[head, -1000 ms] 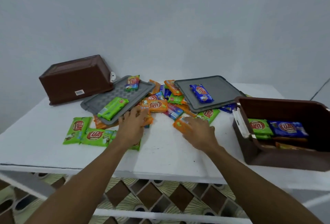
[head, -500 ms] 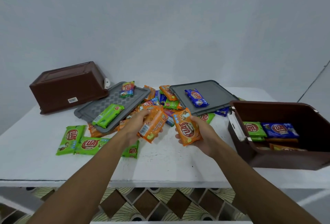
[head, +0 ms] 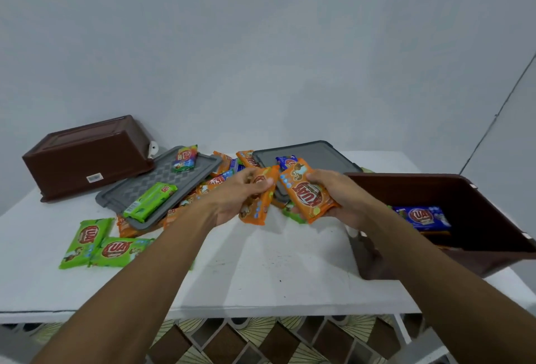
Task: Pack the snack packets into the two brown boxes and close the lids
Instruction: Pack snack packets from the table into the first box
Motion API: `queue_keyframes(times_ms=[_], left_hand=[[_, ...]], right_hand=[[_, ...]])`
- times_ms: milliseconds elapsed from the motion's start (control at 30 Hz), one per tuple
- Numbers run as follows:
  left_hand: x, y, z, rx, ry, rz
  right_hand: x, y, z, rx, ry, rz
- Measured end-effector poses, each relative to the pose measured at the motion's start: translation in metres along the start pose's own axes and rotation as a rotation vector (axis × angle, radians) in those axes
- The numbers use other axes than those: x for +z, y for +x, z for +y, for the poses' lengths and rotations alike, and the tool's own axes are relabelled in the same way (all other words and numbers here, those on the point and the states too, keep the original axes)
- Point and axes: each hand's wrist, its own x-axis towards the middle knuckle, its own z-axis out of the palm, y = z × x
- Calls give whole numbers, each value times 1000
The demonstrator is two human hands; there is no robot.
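Our left hand (head: pixel 240 200) has its fingers (head: pixel 262 182) curled round one orange packet (head: pixel 256 208). Our right hand (head: pixel 343 198) grips a second orange packet (head: pixel 307 194), label up. Both are held above the counter (head: pixel 261 276), just left of the open brown box (head: pixel 464 189). Inside that box lies a blue packet (head: pixel 422 216). Farther left of it, loose packets (head: pixel 87 239) spread around two grey lids (head: pixel 162 172), and the other brown box (head: pixel 84 158) sits upside down.
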Motion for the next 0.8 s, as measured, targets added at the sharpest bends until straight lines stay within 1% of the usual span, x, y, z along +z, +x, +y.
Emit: queue_keyframes(times_ms=[67, 133, 200, 267, 400, 500, 600, 667, 733, 800], left_hand=[[21, 8, 12, 6, -16, -14], [48, 16, 27, 45, 37, -27], [80, 23, 42, 102, 176, -14], [114, 34, 52, 140, 310, -28], [183, 53, 59, 149, 538, -146], [229, 65, 51, 82, 732, -272], [256, 80, 29, -18, 982, -413], [269, 86, 12, -50, 1146, -489], [278, 88, -2, -54, 1341, -524], [280, 88, -12, -49, 1468, -493]], right_hand=[[-28, -6, -8, -56, -69, -7], [-64, -14, -14, -100, -143, 29], [-104, -24, -19, -113, -223, 83], [-148, -34, -21, -85, -323, 107], [-222, -46, -14, -12, -594, 78], [-256, -50, -5, 33, -888, -36], [-269, -44, 10, 100, -1154, -258], [-270, -38, 19, 115, -1283, -399], [-270, -32, 26, 77, -1372, -440], [-269, -28, 31, 15, -1433, -437]])
